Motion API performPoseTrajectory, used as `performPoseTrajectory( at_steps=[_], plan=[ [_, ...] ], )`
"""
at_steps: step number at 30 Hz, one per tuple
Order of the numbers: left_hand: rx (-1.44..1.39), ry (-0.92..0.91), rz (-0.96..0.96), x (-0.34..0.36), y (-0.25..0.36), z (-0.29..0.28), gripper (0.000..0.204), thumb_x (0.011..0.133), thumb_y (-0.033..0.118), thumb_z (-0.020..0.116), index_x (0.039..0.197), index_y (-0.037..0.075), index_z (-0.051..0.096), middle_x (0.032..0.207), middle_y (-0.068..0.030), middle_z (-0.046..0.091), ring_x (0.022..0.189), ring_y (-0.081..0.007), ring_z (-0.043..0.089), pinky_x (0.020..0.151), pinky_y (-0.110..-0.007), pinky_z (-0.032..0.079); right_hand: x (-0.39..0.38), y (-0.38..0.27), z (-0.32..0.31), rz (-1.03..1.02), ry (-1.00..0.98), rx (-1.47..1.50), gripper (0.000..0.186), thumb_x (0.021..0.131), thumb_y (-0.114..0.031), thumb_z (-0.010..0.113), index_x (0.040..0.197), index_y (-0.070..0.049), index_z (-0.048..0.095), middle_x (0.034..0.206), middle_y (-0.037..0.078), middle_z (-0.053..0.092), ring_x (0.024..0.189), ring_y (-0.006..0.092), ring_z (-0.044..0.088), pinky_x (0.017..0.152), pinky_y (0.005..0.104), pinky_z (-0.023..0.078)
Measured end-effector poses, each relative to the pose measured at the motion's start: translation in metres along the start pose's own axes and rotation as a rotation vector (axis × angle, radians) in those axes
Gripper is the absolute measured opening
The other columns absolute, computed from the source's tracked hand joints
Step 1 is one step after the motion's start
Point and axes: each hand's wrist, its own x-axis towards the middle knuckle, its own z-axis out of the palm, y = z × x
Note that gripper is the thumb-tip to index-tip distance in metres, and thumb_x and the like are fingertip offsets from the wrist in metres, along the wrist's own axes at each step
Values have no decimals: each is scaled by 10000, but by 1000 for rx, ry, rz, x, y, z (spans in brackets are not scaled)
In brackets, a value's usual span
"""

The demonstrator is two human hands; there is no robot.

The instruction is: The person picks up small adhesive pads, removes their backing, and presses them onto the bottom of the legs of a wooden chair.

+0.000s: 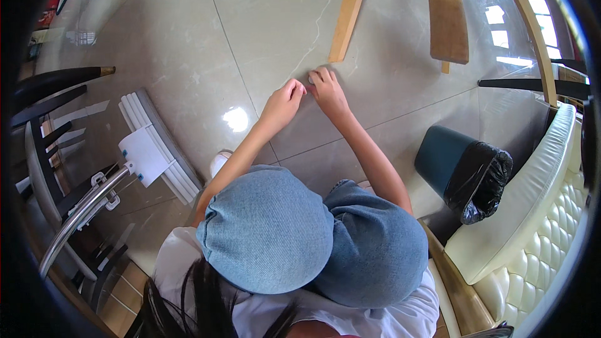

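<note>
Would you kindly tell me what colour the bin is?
The bin is dark teal with a black liner, best seen in the head view.

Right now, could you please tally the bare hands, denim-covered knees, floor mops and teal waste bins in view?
Bare hands: 2 (left hand, right hand)
Denim-covered knees: 2
Floor mop: 1
Teal waste bin: 1
Total: 6
</note>
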Motion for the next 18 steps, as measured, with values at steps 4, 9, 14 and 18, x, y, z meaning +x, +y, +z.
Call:
performPoseTrajectory(
  at_steps=[4,9,14,18],
  plan=[
    [30,-45,-32,-2,-6,6,216,902,221,411,880,31,512,683,-100,531,608,-211,503,593,-316,400,-10,14,8,78,-114,-31,308,706,-27,619,983,-15,486,961,154,485,856,306,518,750,371,444],
    [-52,-19,-40,-14,-15,-4,234,912,230,406,879,22,510,694,-83,518,641,-178,494,617,-298,400,-9,-28,-21,250,-141,276,304,696,-3,609,958,-19,455,900,140,483,780,276,546,666,351,471],
    [-124,-232,123,-29,37,-30,283,923,240,386,808,4,493,667,-65,478,637,-145,452,611,-285,385,4,-94,-91,217,-101,702,198,711,60,636,857,-3,519,921,62,485,760,101,532,647,220,467],
    [-148,-342,171,-45,82,-50,300,917,233,391,749,0,478,644,-70,455,606,-161,431,567,-288,355,4,-114,-125,271,-113,939,152,730,37,637,833,-7,534,974,56,488,796,112,571,682,239,482]
  ],
)
